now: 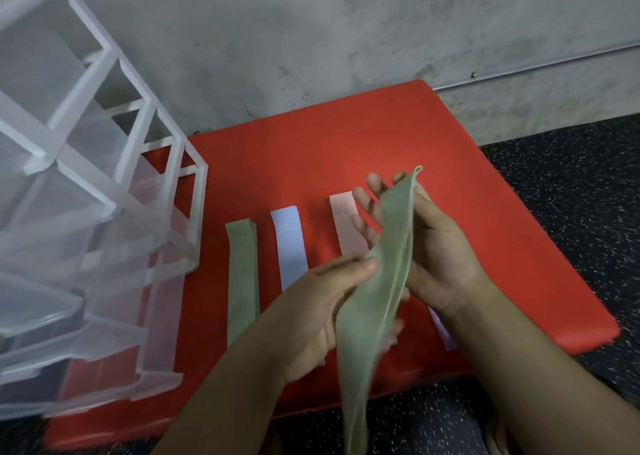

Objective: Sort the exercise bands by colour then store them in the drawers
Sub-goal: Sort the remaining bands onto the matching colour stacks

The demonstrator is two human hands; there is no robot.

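A long green exercise band (377, 302) hangs between both hands above the red mat (346, 136). My left hand (322, 312) pinches its middle with the thumb on top. My right hand (433, 247) supports its upper part, fingers spread behind it. Flat on the mat lie another green band (242, 281), a blue band (289, 247) and a pink band (348, 226). A purple band (443, 333) peeks out under my right forearm. The clear plastic drawer unit (86, 212) stands at the left.
A grey concrete wall (346, 32) rises behind the mat. Dark speckled rubber floor (571, 195) surrounds the mat on the right and front. One lower drawer (45, 319) of the unit sticks out toward me.
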